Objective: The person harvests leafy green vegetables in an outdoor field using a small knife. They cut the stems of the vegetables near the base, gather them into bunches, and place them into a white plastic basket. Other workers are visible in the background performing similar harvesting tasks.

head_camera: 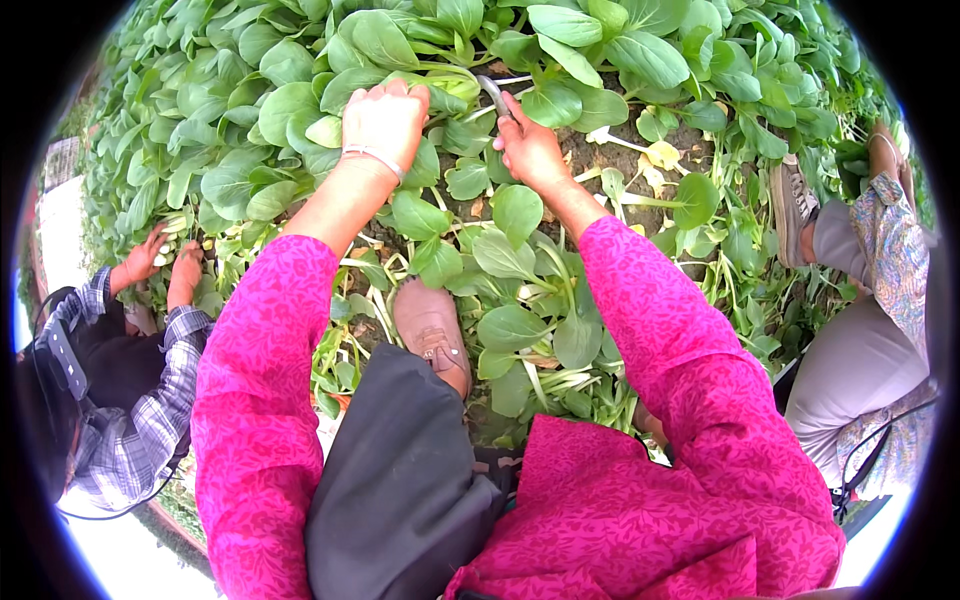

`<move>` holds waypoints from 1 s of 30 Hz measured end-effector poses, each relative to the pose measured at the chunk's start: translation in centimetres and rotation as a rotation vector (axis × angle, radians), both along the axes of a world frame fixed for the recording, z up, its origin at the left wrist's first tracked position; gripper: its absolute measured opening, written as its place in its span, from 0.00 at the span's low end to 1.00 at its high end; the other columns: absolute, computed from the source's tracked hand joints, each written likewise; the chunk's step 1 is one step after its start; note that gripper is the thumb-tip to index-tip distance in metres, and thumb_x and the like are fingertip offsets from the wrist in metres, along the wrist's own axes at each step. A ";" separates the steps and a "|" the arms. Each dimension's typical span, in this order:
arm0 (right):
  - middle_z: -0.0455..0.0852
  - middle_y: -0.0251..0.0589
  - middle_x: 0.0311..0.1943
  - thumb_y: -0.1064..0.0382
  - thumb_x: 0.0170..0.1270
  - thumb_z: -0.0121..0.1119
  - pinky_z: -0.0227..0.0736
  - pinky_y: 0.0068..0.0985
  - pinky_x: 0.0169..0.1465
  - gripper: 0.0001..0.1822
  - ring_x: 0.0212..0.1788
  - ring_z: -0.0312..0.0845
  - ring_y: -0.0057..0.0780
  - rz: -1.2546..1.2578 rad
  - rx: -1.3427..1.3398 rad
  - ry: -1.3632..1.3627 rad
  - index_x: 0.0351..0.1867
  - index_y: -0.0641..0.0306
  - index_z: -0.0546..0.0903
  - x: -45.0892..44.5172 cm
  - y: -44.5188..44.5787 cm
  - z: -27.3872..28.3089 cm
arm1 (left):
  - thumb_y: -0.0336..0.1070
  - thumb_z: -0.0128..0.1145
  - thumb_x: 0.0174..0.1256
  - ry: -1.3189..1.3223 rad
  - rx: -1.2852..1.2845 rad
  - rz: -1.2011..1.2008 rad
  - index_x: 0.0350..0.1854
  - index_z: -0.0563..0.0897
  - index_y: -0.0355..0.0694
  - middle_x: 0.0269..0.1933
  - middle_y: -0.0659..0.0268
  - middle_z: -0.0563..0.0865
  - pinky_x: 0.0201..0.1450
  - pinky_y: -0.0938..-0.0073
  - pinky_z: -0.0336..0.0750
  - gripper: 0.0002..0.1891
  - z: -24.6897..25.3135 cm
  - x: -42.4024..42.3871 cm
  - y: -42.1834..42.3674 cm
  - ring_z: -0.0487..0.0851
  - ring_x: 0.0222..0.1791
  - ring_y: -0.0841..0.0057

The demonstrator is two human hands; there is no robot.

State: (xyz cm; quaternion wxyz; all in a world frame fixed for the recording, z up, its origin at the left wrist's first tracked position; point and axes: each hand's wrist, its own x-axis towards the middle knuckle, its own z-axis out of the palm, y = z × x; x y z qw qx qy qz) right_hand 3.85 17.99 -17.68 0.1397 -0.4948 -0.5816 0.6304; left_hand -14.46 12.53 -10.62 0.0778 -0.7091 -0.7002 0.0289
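Observation:
My left hand (384, 124) is closed around the leaves of a bok choy plant (454, 81), tilted so that its pale stalk base points right. In my right hand (529, 146) is a sickle (491, 93); its curved metal blade touches or lies just beside that stalk base. The blade's tip is hidden among the stalks, and my fingers cover most of the handle. Cut or loose bok choy leaves (514, 328) lie on the ground between my arms, near my brown shoe (433, 322).
Dense standing bok choy (225, 97) fills the far side. Bare soil (592, 154) with yellowed leaves (663, 154) shows right of my right hand. A person in a plaid shirt (142, 405) works among plants at left; another in grey trousers (855, 375) is close at right.

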 end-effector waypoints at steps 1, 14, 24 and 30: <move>0.78 0.31 0.26 0.57 0.72 0.44 0.65 0.17 0.21 0.26 0.18 0.64 0.14 0.017 0.047 -0.018 0.71 0.52 0.61 -0.2 0.0 -0.2 | 0.38 0.59 0.53 -0.002 0.006 0.002 0.31 0.81 0.45 0.30 0.63 0.82 0.37 0.65 0.73 0.05 -0.1 -0.1 -0.1 0.83 0.34 0.68; 0.82 0.53 0.47 0.54 0.70 0.46 0.72 0.40 0.50 0.22 0.45 0.79 0.52 0.064 0.304 -0.160 0.64 0.52 0.68 -0.2 -0.5 -0.6 | 0.38 0.66 0.50 -0.180 0.250 0.005 0.33 0.80 0.46 0.30 0.68 0.78 0.40 0.69 0.68 0.10 3.7 -0.4 -4.3 0.78 0.34 0.69; 0.81 0.42 0.46 0.59 0.61 0.61 0.58 0.09 0.20 0.24 0.27 0.70 0.10 -0.369 -0.008 0.670 0.55 0.65 0.68 4.5 -7.1 11.8 | 0.34 0.70 0.42 -0.538 0.426 -0.083 0.39 0.82 0.44 0.32 0.69 0.79 0.41 0.68 0.68 0.18 7.8 5.1 -11.7 0.77 0.33 0.70; 0.78 0.29 0.30 0.65 0.60 0.64 0.60 0.10 0.23 0.17 0.22 0.66 0.08 -0.399 -0.159 0.473 0.47 0.64 0.72 6.0 -8.8 13.8 | 0.42 0.69 0.45 -0.263 0.416 -0.216 0.56 0.77 0.46 0.52 0.65 0.77 0.57 0.62 0.66 0.30 9.1 7.1 -10.0 0.75 0.53 0.67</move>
